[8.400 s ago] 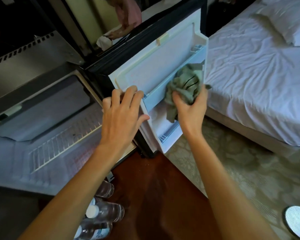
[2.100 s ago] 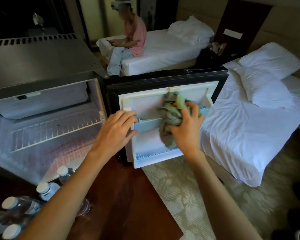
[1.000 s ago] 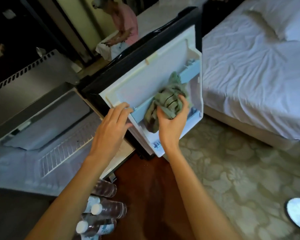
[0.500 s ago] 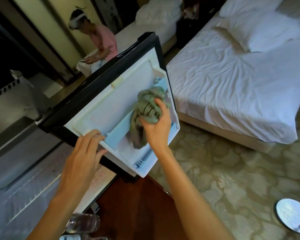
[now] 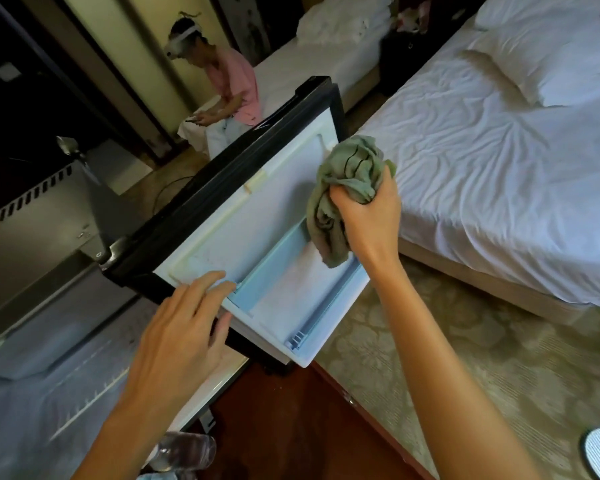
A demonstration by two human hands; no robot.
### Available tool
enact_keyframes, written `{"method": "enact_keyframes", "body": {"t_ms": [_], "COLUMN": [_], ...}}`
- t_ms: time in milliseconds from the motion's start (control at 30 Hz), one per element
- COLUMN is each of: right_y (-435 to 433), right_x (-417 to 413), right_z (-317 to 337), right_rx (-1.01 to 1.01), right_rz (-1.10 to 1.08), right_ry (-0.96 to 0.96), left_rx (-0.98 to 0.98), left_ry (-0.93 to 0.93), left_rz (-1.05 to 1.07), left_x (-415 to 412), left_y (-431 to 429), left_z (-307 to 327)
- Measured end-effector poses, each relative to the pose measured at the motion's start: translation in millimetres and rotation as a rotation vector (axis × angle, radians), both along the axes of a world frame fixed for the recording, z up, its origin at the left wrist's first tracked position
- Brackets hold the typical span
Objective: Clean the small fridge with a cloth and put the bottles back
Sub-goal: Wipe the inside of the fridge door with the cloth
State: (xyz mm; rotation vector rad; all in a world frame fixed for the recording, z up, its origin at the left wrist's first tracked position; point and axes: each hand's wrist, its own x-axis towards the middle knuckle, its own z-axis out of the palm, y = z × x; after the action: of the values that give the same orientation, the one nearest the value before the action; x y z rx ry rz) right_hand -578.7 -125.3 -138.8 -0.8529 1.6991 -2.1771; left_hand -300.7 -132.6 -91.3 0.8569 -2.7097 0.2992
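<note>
On the right we see the big bed (image 5: 499, 161) with its wrinkled white sheet and pillows, and below it the pale patterned carpet (image 5: 499, 368). On the left stands the small fridge (image 5: 32, 244), open, with a grey top and a pale inside where a wire rack (image 5: 94, 400) lies. Its door (image 5: 257, 216) is swung wide toward the bed, so the white inner side faces us, framed by a black edge. Behind the door there is a second bed (image 5: 326, 53), and a person (image 5: 232, 84) in a pink top sits on its corner, head bent down. Under our arms lies a dark red wooden floor (image 5: 291, 427), which meets the carpet in a straight line.

Our left hand (image 5: 177, 341) rests on the near corner of the door. Its fingers (image 5: 208, 285) lie nearly straight and released on the white frame, and the thumb touches the door's side edge. Our right hand (image 5: 371, 220) is at the far side of the door, and its fingers are clenched round the green cloth (image 5: 350, 171). The cloth is bunched into a ball above the hand, against the inner side of the door near its outer edge. One loose end hangs down over the far end of the light blue shelf rail (image 5: 271, 268). This rail runs across the door between our two hands. At the bottom edge, just beside our left forearm, a clear plastic bottle (image 5: 184, 452) shows only in part.
</note>
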Motion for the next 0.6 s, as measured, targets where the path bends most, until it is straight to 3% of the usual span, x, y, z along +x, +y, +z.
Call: {"method": "enact_keyframes", "body": {"t_ms": [133,233,367,600], "right_y": [3.7,-3.5,-10.6,-8.6], "right_x": [-0.3,0.5,1.7,-2.9], "right_z": [25.3,34.1,36.5,43.0], "right_rx": [-0.116,-0.035,0.065,0.123], "right_rz": [0.038,0.038,0.048,0.117], "right_ry": [-0.114,-0.087,-0.023,-0.048], "left_rx": [-0.199,-0.198,-0.097,0.074], "left_ry": [0.105,0.142,0.081,0.030], "left_rz": [-0.112,-0.039,0.103,0.167], "left_x": [-38.4,-79.7,-103.1,-102.3], "left_y": [-4.6,-25.7,-49.3,-60.0], "left_z": [76.0,121.8,124.0,109.8]}}
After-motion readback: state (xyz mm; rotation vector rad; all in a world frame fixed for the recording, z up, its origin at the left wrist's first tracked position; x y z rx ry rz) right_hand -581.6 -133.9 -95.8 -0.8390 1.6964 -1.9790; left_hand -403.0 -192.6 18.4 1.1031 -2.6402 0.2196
